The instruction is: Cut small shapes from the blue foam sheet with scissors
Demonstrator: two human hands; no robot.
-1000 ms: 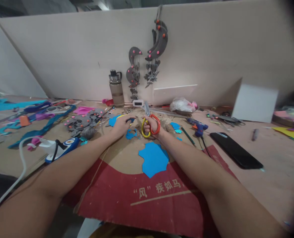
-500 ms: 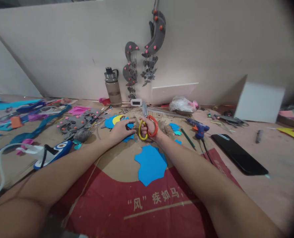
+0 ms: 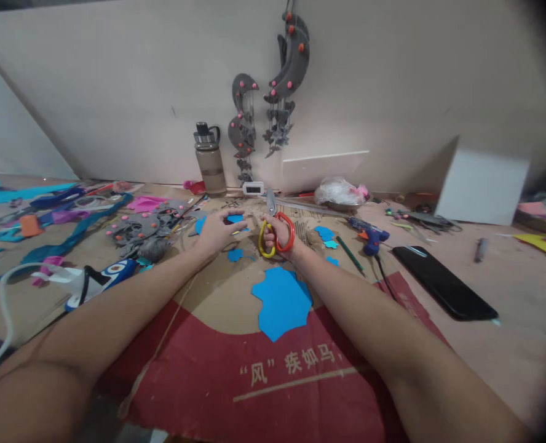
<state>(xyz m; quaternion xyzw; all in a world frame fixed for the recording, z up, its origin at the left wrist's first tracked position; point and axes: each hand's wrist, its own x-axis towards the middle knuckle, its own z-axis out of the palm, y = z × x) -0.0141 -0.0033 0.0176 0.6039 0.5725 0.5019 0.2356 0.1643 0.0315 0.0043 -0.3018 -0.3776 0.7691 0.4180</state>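
My scissors [image 3: 285, 234] have one red handle loop and one yellow. The large cutout [image 3: 282, 303] is plain bright blue. The cardboard [image 3: 217, 375] is two-tone — deep red and tan, with tan characters on the red. The hanging crescents [image 3: 294, 61] are dark grey — dotted orange and pink. The glue gun [image 3: 372, 237] is blue with an orange part; the phone [image 3: 443, 282] is black.

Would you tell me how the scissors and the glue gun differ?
The scissors have yellow and red handles; the glue gun is mostly blue. The scissors are in the right hand, while the glue gun lies unheld. The glue gun has a black cord; the scissors show none. Both are hand tools.
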